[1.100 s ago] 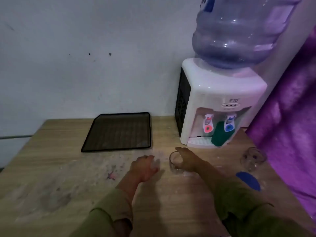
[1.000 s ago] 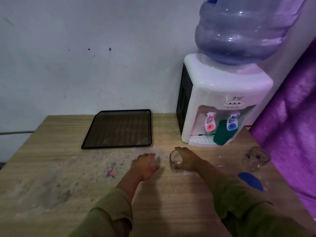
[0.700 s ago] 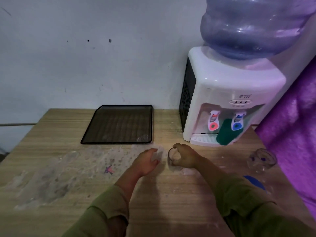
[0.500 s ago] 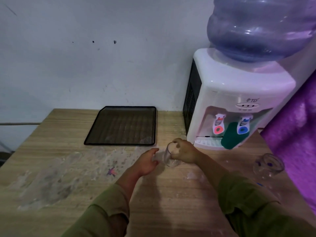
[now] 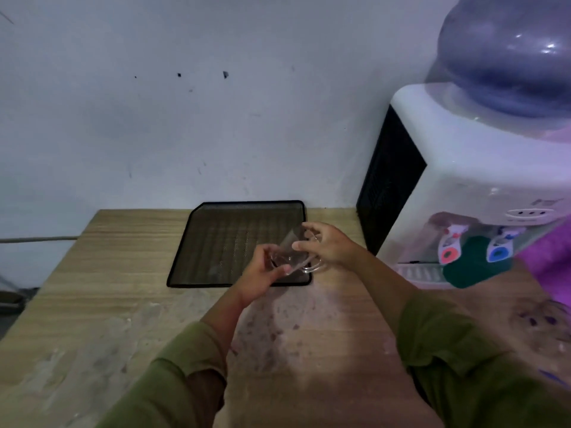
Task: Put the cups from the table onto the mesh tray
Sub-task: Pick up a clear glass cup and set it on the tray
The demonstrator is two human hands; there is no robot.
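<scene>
A clear glass cup (image 5: 293,253) is held tilted above the near right corner of the black mesh tray (image 5: 216,242). My right hand (image 5: 326,247) grips it from the right, fingers over its rim. My left hand (image 5: 265,273) holds its lower end from the left. A second clear glass cup (image 5: 545,316) with dark dots stands on the wooden table (image 5: 108,304) at the far right, apart from both hands.
A white water dispenser (image 5: 463,196) with a blue bottle (image 5: 509,57) stands right of the tray, a green item (image 5: 472,267) under its taps. Purple cloth (image 5: 553,251) hangs at the right edge. A white wall (image 5: 185,118) rises behind the table.
My right hand lifted the clear cup off the table and carried it left and back to the tray's corner. My left hand rose and took hold of it too.
</scene>
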